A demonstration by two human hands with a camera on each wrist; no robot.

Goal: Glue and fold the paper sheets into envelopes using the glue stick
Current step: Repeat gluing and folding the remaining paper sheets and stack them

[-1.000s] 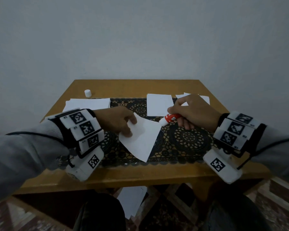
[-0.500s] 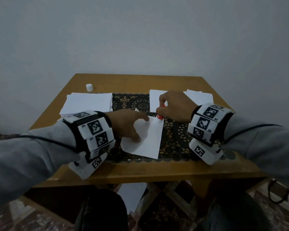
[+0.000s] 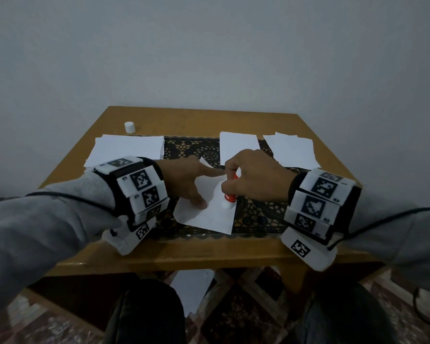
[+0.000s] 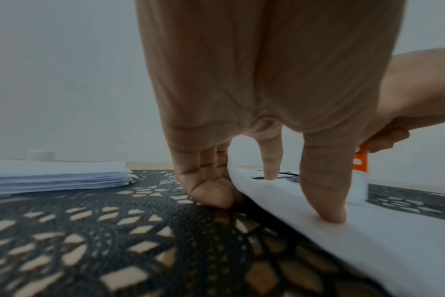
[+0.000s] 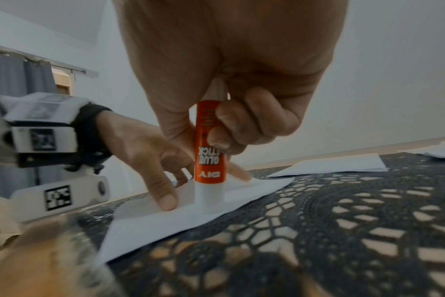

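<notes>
Right grip point(image 5: 216, 128) clasps upright glue stick point(image 5: 210, 160), tip on paper point(image 5: 145, 225).

place: home room | evidence: lace runner point(image 3: 191, 150) on small wooden table point(image 3: 209, 120); patterned rug point(image 3: 246, 306) beneath table; curtain point(image 5: 18, 76) beside table

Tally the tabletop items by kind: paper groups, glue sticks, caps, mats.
Paper groups: 4: the working sheet, the left stack, the centre sheet, the right pile
Glue stick: 1
Cap: 1
Lace mat: 1
Total: 7
</notes>
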